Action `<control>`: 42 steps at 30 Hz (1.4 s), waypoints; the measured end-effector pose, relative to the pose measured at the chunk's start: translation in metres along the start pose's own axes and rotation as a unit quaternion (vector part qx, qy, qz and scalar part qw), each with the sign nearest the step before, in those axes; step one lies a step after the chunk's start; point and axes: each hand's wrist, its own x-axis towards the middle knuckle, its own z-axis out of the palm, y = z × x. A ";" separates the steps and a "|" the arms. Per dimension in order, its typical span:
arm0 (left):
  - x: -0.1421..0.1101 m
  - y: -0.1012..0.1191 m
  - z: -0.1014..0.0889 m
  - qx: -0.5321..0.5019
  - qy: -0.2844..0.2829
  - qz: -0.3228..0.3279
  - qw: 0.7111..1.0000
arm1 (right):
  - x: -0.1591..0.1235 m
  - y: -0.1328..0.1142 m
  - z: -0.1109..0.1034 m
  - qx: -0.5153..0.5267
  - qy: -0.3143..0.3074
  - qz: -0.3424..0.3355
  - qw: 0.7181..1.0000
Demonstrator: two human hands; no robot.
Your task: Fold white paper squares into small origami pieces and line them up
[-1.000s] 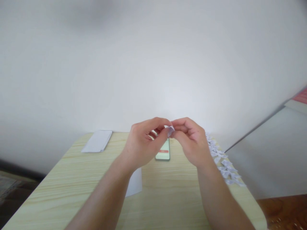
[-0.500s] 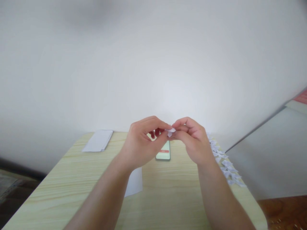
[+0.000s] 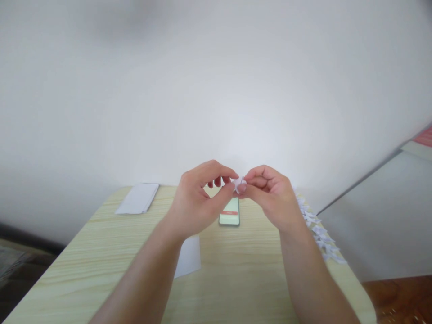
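Observation:
Between my fingertips is a small piece of folded white paper (image 3: pixel 239 183), held above the table's far part. My left hand (image 3: pixel 204 193) pinches its left side with thumb and forefinger; the other fingers curl behind. From the right, my right hand (image 3: pixel 270 191) grips the paper between thumb and forefinger. Fingers partly cover the folds, so the exact shape is hard to make out. Under my hands lies a phone (image 3: pixel 230 218) with a lit screen, its upper part hidden.
A stack of white paper (image 3: pixel 137 199) lies at the table's back left. Another white sheet (image 3: pixel 189 256) is partly under my left forearm. Several small folded paper pieces (image 3: pixel 324 240) line the right edge of the wooden table (image 3: pixel 236 288). A white wall (image 3: pixel 216 90) rises behind.
The folded paper has turned between my fingertips. My left forefinger has lifted a little and my left hand has shifted slightly left. My right hand has barely moved.

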 end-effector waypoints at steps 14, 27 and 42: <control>0.001 -0.003 -0.001 0.057 -0.038 -0.042 0.997 | -0.005 -0.005 0.005 -0.192 0.026 -0.018 0.981; -0.002 -0.006 0.002 0.148 -0.077 -0.023 0.986 | -0.006 -0.004 0.006 -0.322 0.052 -0.036 0.945; 0.000 0.000 0.003 0.050 -0.050 -0.032 0.997 | -0.004 -0.003 0.008 -0.242 0.077 -0.017 0.967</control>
